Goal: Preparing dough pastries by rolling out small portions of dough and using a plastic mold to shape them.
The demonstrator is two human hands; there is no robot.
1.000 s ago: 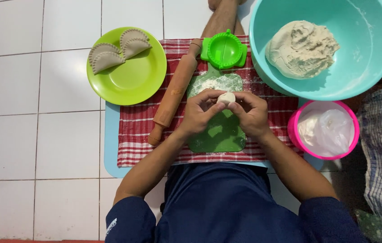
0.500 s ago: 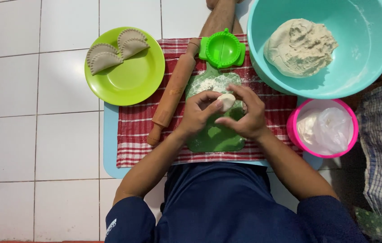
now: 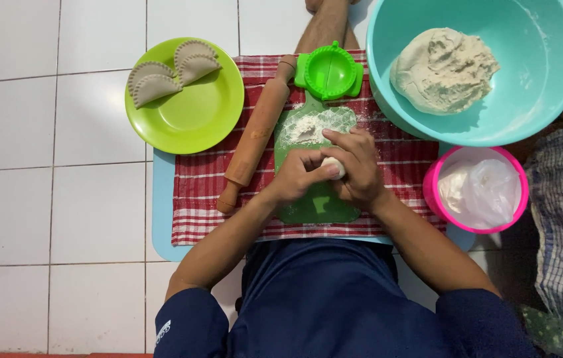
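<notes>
Both hands, left (image 3: 298, 178) and right (image 3: 359, 172), pinch a small dough ball (image 3: 333, 167) between fingertips above the middle of the green board (image 3: 318, 202); it looks soft, light, slightly tacky, best cupped gently around its sides.

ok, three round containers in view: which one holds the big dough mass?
The teal bowl at top right, the largest, holds the dough mass. The green plate holds two folded pastries; the pink tub holds a plastic bag.
</notes>
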